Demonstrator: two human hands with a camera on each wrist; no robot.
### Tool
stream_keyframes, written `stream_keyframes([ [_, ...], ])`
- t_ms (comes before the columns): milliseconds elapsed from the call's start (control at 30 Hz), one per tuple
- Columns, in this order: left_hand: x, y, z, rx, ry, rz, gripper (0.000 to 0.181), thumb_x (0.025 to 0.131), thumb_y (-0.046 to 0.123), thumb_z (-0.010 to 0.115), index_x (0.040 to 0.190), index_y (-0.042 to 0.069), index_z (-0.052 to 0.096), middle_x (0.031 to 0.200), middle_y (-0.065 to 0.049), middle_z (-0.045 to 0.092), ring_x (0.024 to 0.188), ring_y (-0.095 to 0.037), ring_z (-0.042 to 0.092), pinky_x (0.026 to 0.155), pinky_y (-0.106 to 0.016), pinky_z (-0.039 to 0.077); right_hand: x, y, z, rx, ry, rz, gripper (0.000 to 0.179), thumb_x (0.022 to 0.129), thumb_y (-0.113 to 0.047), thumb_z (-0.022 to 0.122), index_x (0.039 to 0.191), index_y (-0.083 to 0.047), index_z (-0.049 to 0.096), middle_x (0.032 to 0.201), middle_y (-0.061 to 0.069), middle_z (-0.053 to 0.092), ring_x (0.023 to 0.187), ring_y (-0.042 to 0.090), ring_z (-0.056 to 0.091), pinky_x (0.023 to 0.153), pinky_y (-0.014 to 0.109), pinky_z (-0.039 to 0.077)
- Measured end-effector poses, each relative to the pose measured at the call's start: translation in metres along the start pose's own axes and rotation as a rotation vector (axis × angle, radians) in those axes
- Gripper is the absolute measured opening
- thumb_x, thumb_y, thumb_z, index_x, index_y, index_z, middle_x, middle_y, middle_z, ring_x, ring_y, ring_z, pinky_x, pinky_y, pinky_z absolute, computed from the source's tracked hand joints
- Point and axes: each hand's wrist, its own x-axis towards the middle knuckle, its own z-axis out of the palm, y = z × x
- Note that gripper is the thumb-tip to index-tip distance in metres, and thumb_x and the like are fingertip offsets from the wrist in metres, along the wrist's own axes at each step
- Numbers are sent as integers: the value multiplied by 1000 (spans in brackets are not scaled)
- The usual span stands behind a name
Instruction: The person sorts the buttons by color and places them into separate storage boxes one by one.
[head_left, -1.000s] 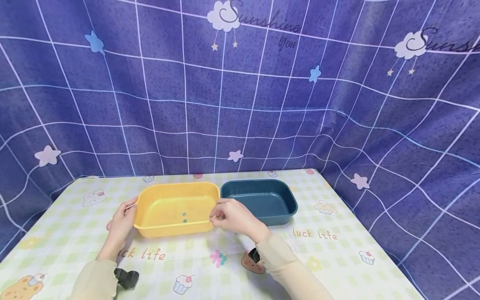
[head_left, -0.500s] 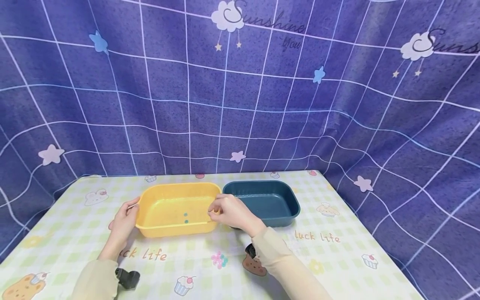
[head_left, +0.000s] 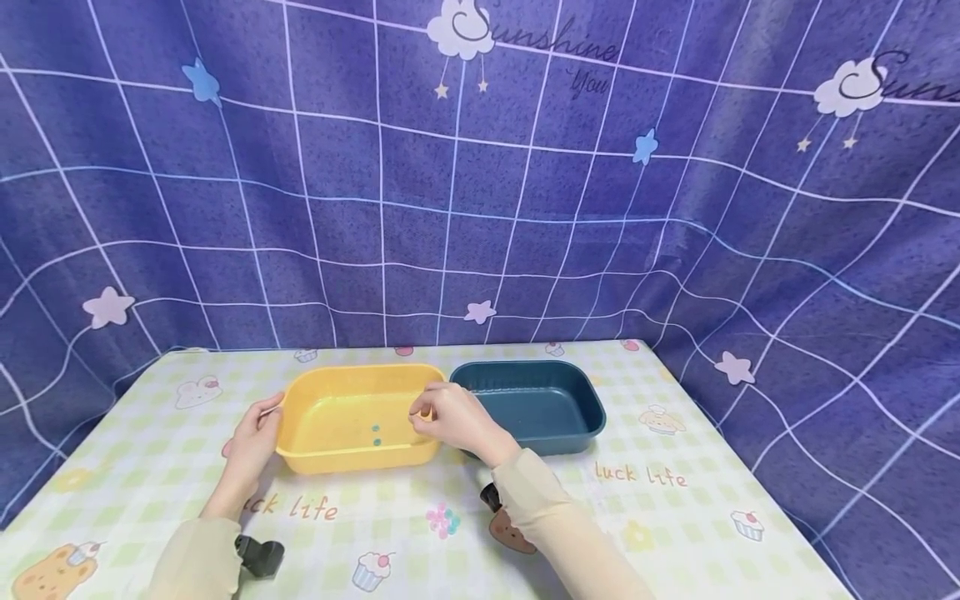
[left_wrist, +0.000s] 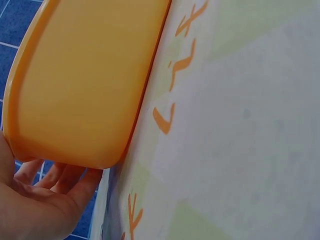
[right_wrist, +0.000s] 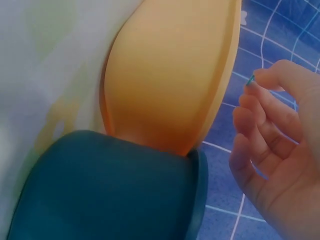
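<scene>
My left hand (head_left: 251,442) holds the left end of the yellow plastic basin (head_left: 352,460), thumb at the rim and fingers against the outer end wall (left_wrist: 70,155). Two small teal pieces (head_left: 377,442) lie on the basin's floor near its front wall. My right hand (head_left: 457,421) is raised over the basin's right end. Between thumb and forefinger it pinches a tiny thin green piece (right_wrist: 250,80), seen edge-on in the right wrist view, too small to name its kind. The other fingers are loosely bent.
A dark teal basin (head_left: 536,442) stands right beside the yellow one, their ends meeting. On the checked tablecloth (head_left: 675,517), in front, is a cluster of small pink and teal shapes (head_left: 442,521). A blue curtain (head_left: 420,208) hangs behind the table.
My right hand has moved left and slightly up from the basin's front right corner, further over its inside. The left hand keeps its place on the basin. The head view has shifted slightly.
</scene>
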Motion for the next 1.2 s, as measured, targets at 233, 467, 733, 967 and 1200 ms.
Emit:
stream_keyframes([
  [233, -1, 1, 1, -32, -15, -11, 52, 102, 32, 24, 148, 8, 24, 143, -25, 39, 124, -34, 45, 88, -14, 44, 8, 0, 8, -14, 4, 1, 11, 84, -22, 66, 88, -16, 74, 82, -6, 63, 72, 6, 59, 59, 8, 41],
  [467, -1, 2, 1, -25, -4, -5, 51, 102, 32, 25, 147, 8, 26, 142, -24, 41, 123, -33, 47, 79, -7, 40, 14, -1, 12, -27, 1, -7, 10, 84, -21, 66, 87, -16, 74, 81, -5, 64, 72, 5, 58, 60, 8, 40],
  [733, -1, 1, 0, -32, -14, -1, 52, 102, 34, 24, 147, 8, 25, 144, -23, 39, 125, -34, 44, 99, -29, 42, 21, -1, 19, -5, -13, 4, 9, 84, -20, 67, 87, -15, 74, 83, -4, 65, 73, 4, 57, 60, 7, 39],
  [967, -1, 0, -1, -54, -9, -3, 51, 102, 32, 26, 147, 9, 26, 145, -22, 38, 127, -32, 43, 74, 0, 35, 28, 2, 29, 6, -15, 2, 8, 83, -21, 68, 85, -16, 74, 82, -5, 66, 76, 6, 60, 62, 7, 41],
  [1200, -1, -1, -1, -31, -16, -6, 52, 102, 34, 24, 147, 9, 25, 145, -24, 37, 128, -33, 43, 83, -9, 39, 33, 2, 33, -16, -19, 7, 7, 82, -20, 68, 83, -16, 74, 82, -6, 66, 73, 3, 57, 64, 9, 42],
])
